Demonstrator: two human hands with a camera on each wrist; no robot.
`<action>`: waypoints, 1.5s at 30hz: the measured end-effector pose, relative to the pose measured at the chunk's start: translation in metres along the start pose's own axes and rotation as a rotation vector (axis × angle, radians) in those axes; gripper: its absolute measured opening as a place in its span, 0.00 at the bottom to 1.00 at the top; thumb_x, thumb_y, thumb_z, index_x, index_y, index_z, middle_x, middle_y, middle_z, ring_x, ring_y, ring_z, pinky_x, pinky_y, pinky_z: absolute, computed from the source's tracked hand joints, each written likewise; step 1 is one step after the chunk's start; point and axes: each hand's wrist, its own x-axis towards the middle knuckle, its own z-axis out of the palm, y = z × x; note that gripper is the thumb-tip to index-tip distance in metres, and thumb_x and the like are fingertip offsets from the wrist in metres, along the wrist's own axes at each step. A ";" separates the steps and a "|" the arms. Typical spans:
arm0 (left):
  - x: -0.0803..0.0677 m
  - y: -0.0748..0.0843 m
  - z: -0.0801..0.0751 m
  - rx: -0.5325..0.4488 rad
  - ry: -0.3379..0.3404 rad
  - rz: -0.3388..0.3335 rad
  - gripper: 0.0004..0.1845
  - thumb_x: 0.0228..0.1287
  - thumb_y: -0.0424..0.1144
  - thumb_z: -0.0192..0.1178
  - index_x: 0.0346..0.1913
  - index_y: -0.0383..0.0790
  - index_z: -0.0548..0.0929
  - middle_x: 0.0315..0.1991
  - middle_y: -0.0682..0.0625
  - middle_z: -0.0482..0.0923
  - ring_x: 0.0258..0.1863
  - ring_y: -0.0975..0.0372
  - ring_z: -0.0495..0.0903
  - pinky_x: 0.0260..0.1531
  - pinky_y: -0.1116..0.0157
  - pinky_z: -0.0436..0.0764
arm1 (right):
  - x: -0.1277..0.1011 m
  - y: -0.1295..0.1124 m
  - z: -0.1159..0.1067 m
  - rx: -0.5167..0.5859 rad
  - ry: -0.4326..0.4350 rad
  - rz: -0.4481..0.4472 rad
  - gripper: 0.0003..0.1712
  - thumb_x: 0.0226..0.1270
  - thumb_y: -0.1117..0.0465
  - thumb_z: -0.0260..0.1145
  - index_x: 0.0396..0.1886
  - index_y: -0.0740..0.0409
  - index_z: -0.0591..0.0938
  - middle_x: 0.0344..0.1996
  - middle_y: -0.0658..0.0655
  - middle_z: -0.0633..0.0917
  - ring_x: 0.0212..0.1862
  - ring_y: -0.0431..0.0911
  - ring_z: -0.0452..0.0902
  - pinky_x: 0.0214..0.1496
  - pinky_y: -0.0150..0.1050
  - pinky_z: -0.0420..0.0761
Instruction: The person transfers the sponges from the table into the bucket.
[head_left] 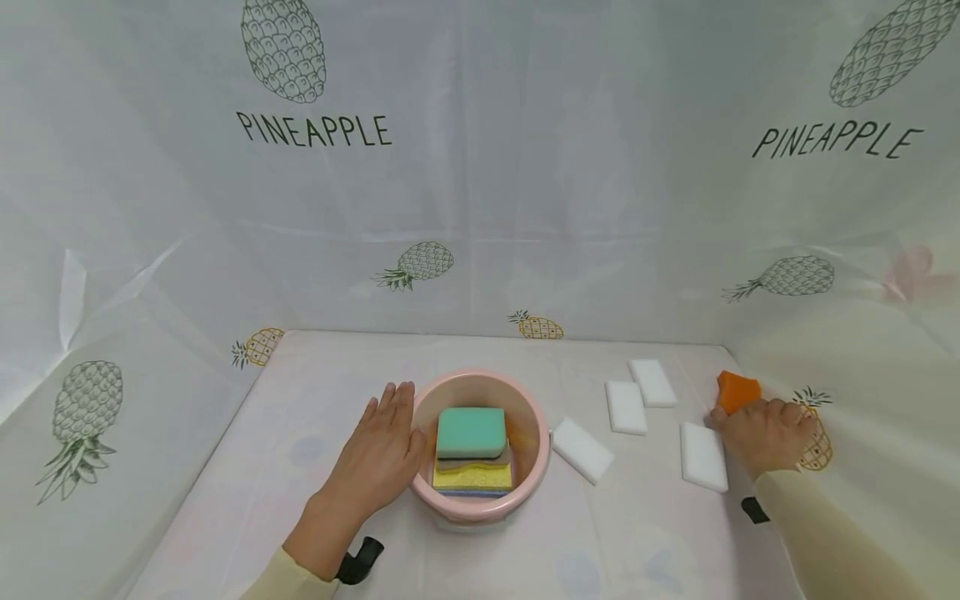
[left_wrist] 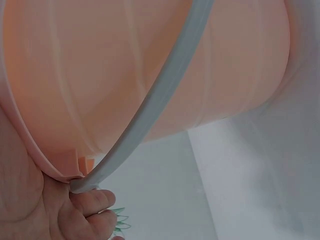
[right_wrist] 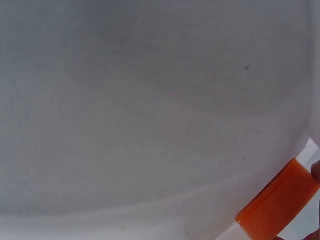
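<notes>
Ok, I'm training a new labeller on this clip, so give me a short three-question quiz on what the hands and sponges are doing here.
1. True or false: the left hand rests flat against the outside of the pink bucket.
2. How many white sponges lie loose on the table?
3. Which sponge is on top of the stack in the bucket: A) green sponge, B) yellow, C) orange?

Key
1. True; its fingers are straight.
2. Four.
3. A. The orange sponge is at the right hand, which grips it.
</notes>
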 end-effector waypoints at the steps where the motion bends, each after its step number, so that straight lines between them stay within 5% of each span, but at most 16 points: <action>1: 0.000 0.000 0.000 -0.002 0.002 -0.002 0.35 0.82 0.44 0.49 0.81 0.25 0.58 0.81 0.34 0.61 0.83 0.44 0.56 0.83 0.44 0.55 | 0.000 -0.001 0.000 0.001 0.014 -0.001 0.43 0.75 0.38 0.60 0.15 0.71 0.65 0.21 0.75 0.68 0.37 0.77 0.66 0.44 0.75 0.69; 7: 0.000 0.000 0.002 -0.012 0.003 -0.010 0.34 0.82 0.44 0.48 0.81 0.25 0.59 0.81 0.35 0.61 0.83 0.45 0.55 0.83 0.44 0.55 | 0.000 -0.004 0.001 0.023 0.074 0.022 0.42 0.73 0.39 0.62 0.12 0.69 0.64 0.19 0.72 0.67 0.33 0.72 0.66 0.42 0.69 0.70; 11: -0.001 -0.001 0.003 -0.014 0.007 -0.006 0.34 0.82 0.43 0.49 0.80 0.25 0.59 0.81 0.35 0.61 0.83 0.45 0.56 0.83 0.44 0.55 | 0.004 -0.008 0.000 0.023 -0.016 0.027 0.41 0.73 0.43 0.63 0.25 0.82 0.67 0.28 0.82 0.69 0.42 0.80 0.65 0.50 0.81 0.67; 14: -0.001 -0.001 0.003 -0.020 0.011 -0.007 0.34 0.82 0.43 0.49 0.80 0.25 0.60 0.81 0.35 0.61 0.83 0.45 0.56 0.83 0.44 0.55 | 0.009 -0.012 0.000 0.030 -0.023 0.025 0.41 0.67 0.44 0.68 0.32 0.85 0.66 0.31 0.84 0.69 0.42 0.80 0.64 0.49 0.80 0.68; 20: -0.001 0.000 0.002 -0.032 0.004 -0.014 0.34 0.82 0.43 0.48 0.81 0.25 0.59 0.81 0.35 0.60 0.84 0.45 0.55 0.83 0.45 0.54 | 0.015 -0.019 -0.003 0.059 -0.035 0.047 0.40 0.63 0.45 0.72 0.33 0.80 0.64 0.31 0.78 0.68 0.40 0.74 0.62 0.43 0.70 0.67; 29: -0.001 0.002 0.002 -0.031 -0.001 -0.017 0.34 0.82 0.43 0.48 0.81 0.26 0.58 0.82 0.36 0.59 0.84 0.46 0.54 0.83 0.45 0.53 | 0.021 -0.024 -0.010 0.119 0.052 0.004 0.36 0.71 0.44 0.67 0.30 0.73 0.64 0.27 0.73 0.68 0.37 0.69 0.63 0.36 0.63 0.66; 45: 0.000 0.000 0.000 -0.006 -0.003 -0.013 0.34 0.83 0.43 0.48 0.81 0.26 0.58 0.82 0.36 0.59 0.84 0.45 0.54 0.83 0.44 0.53 | 0.031 -0.068 -0.040 0.191 0.099 -0.112 0.29 0.65 0.51 0.69 0.38 0.73 0.67 0.36 0.73 0.70 0.43 0.69 0.61 0.45 0.67 0.64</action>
